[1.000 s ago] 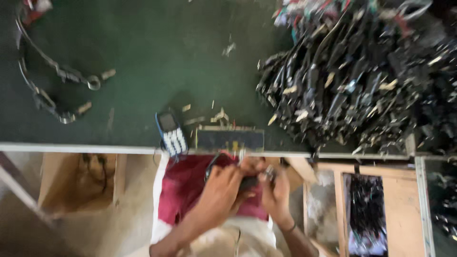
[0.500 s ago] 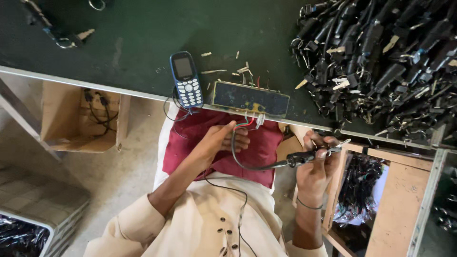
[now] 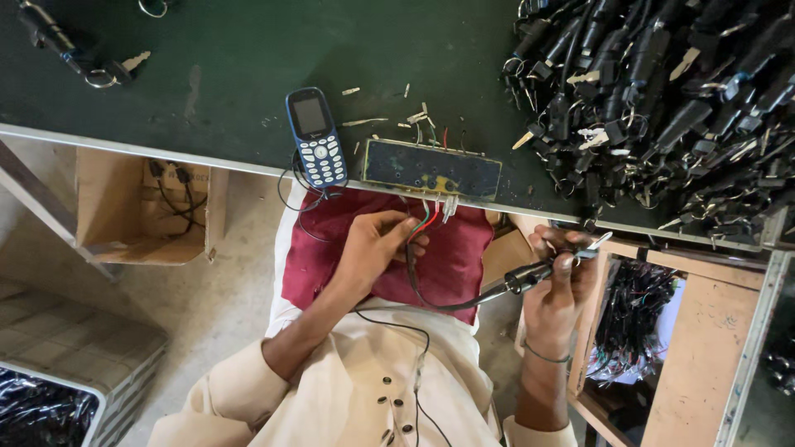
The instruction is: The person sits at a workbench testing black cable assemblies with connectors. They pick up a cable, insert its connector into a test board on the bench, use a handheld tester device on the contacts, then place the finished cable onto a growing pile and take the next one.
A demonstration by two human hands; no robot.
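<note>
Left grip pinching my wires, right grip clenching lock, phone and test box on tabletop, lock pile beside.

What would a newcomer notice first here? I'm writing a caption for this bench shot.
The big tangled heap of black key switches filling the table's far right corner. Next, below the table edge, the left hand pinches red and green wires under a small test box, while the right hand holds a black cable's barrel end. A blue keypad phone lies left of the box.
</note>
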